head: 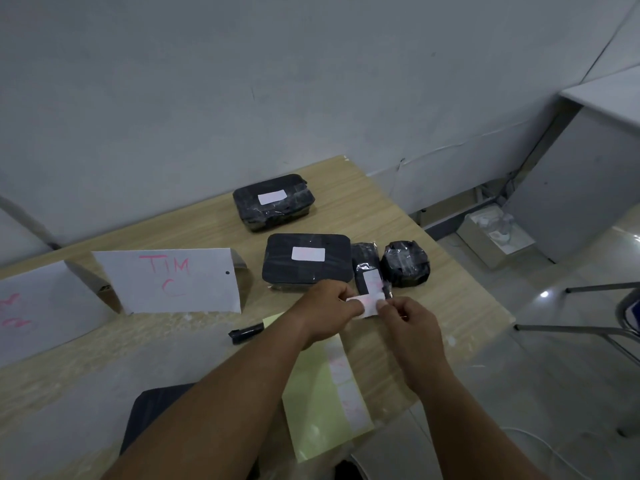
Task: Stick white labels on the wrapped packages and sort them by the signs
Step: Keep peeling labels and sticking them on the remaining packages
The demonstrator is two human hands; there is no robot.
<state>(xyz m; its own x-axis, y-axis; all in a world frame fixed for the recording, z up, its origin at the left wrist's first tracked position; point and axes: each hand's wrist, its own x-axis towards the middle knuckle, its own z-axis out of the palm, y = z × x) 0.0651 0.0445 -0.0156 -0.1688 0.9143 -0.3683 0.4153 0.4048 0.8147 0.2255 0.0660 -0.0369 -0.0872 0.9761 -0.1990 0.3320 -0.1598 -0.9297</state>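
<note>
Left hand point(329, 308) and right hand point(414, 327) pinch one label point(370, 304) above wood-grain worktop point(453, 299). Packages point(304, 268) just beyond them; grey wall point(242, 81) behind; glossy floor point(554, 358) right.

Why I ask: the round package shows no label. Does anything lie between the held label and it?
Only the near end of the slim package lies between the label, pinched by left hand and right hand, and the round package. Lifted over it, the label should probably pass.
</note>
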